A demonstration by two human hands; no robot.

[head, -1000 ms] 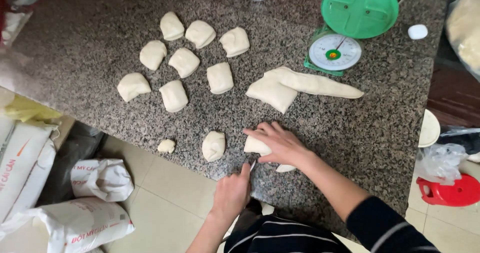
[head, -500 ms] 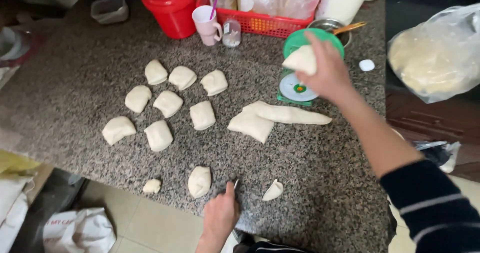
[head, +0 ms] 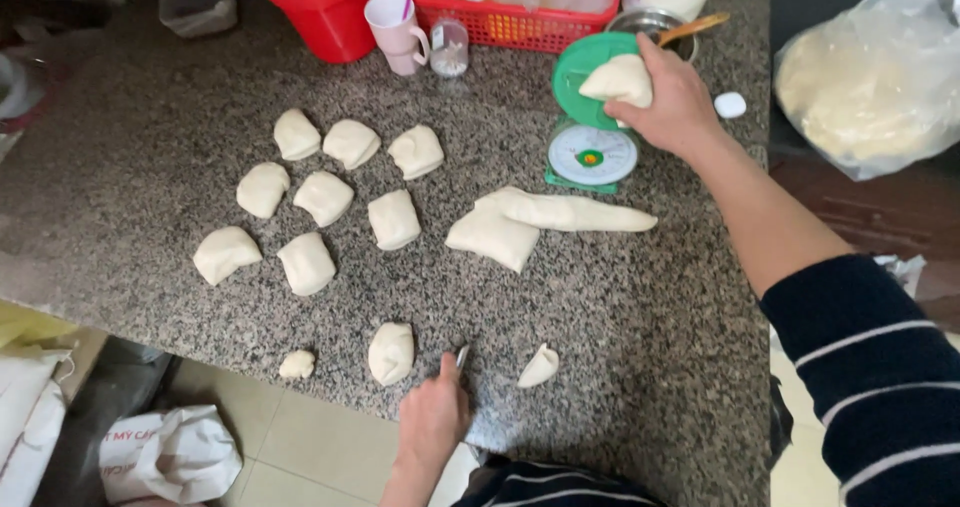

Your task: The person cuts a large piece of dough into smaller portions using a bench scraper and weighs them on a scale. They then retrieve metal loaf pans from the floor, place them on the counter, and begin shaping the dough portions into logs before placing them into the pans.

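Below my fingers I see the long dough strip (head: 560, 215) and eight cut portions (head: 322, 197), while my right hand (head: 672, 102) closes around a pale, soft dough lump (head: 620, 79) over the green scale (head: 590, 117).

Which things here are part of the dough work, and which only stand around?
In use: dough piece in right hand; green scale; long dough strip; cut portions; blade at left hand.

Lying about: red basket; pink cup; red bucket; bagged dough.
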